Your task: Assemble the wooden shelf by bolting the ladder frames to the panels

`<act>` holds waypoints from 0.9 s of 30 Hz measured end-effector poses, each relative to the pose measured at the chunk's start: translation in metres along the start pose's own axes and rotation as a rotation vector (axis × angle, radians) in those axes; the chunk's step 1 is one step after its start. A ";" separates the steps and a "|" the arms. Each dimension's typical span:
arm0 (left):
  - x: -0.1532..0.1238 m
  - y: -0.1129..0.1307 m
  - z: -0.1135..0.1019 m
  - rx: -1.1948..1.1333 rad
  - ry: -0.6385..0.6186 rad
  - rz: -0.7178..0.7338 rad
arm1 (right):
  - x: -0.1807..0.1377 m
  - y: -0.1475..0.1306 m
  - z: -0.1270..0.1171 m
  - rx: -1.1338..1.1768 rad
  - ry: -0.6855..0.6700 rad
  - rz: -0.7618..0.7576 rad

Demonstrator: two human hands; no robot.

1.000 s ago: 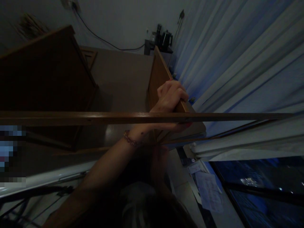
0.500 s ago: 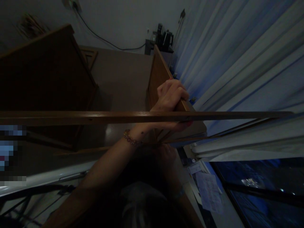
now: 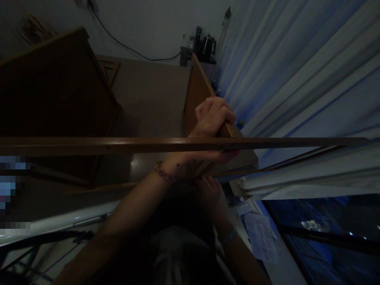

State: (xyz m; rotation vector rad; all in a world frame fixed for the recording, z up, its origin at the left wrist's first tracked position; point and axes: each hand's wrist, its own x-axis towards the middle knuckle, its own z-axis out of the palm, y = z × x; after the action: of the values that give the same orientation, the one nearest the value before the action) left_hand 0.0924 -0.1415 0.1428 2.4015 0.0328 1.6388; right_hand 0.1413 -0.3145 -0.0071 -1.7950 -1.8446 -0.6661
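My left hand [image 3: 215,118], with a bead bracelet on the wrist, is closed over the top edge of a tilted wooden panel [image 3: 196,89]; its thumb lies under the panel's corner. A long wooden bar [image 3: 89,145] runs across the whole view in front of that wrist. Lower down, my right hand [image 3: 209,189], wearing a ring, reaches up with fingers stretched to a thin wooden slat [image 3: 267,169] below the panel. The fingertips are lost in the dark there, and I see nothing held in that hand.
A dark wooden cabinet [image 3: 53,91] fills the left. A kettle [image 3: 208,46] stands on a small stand by the far wall, with a cable [image 3: 127,48] running along the wall. Pale curtains [image 3: 297,71] hang at right above a dark window [image 3: 326,233]. Papers [image 3: 261,237] lie below.
My right hand has risen from the shadow under the panel up to the thin slat, and its forearm now shows. The left hand keeps its grip on the panel's edge.
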 end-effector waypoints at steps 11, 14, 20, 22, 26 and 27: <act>0.002 0.004 -0.006 -0.018 -0.078 -0.067 | 0.003 -0.019 -0.004 -0.024 -0.024 0.179; 0.001 0.001 -0.004 0.017 -0.101 -0.074 | 0.002 -0.024 -0.004 -0.005 -0.009 0.239; -0.002 0.001 -0.003 0.080 -0.133 -0.107 | -0.001 -0.028 0.003 -0.039 0.054 0.276; -0.002 0.002 -0.003 0.081 -0.132 -0.112 | 0.000 -0.026 0.004 -0.048 0.076 0.257; 0.001 0.001 -0.001 0.037 -0.084 -0.069 | 0.001 -0.023 0.006 -0.060 0.087 0.258; 0.002 0.000 -0.001 0.027 -0.071 -0.063 | 0.002 -0.022 0.007 -0.061 0.083 0.264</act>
State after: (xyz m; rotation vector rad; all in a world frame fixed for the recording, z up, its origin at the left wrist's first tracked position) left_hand 0.0920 -0.1416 0.1447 2.4508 0.1173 1.5343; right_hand 0.1188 -0.3091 -0.0113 -1.9733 -1.5139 -0.6897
